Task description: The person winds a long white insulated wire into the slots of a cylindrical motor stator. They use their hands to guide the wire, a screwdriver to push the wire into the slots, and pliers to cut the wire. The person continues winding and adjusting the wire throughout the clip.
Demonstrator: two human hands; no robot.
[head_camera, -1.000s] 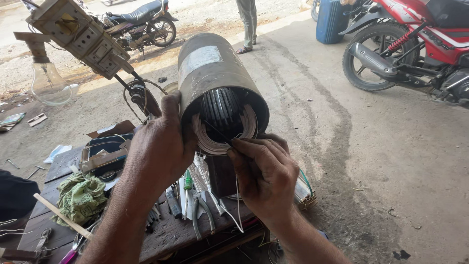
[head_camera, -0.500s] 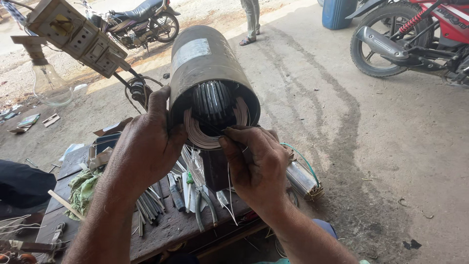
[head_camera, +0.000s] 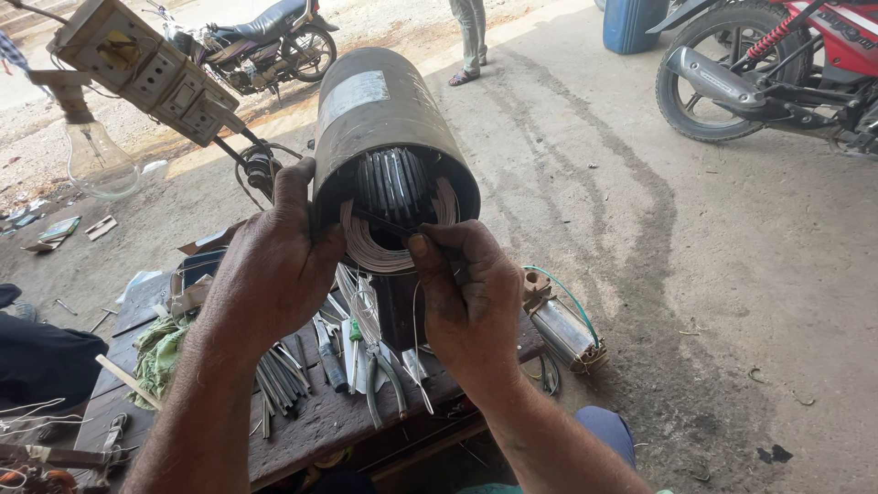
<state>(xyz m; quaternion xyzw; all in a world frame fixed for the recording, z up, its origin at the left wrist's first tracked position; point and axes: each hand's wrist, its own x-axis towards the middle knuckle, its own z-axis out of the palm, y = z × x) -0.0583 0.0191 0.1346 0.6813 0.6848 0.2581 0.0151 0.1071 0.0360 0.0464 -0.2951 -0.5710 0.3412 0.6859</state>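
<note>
A dark cylindrical motor stator stands tilted toward me, its open end showing slotted laminations and a pale ring of insulation strips. My left hand grips the stator's left rim, thumb up on the casing. My right hand pinches a thin white thread or wire at the lower rim of the opening; the strand hangs down from my fingers.
A wooden workbench below holds pliers, metal strips, a green cloth and a small wound motor part. A switch board with a bulb hangs at the upper left. Motorcycles and a standing person's legs are behind.
The view has shifted slightly; the stator sits a little more centred. My right hand has moved up to the lower rim of the opening, and my left hand keeps its grip.
</note>
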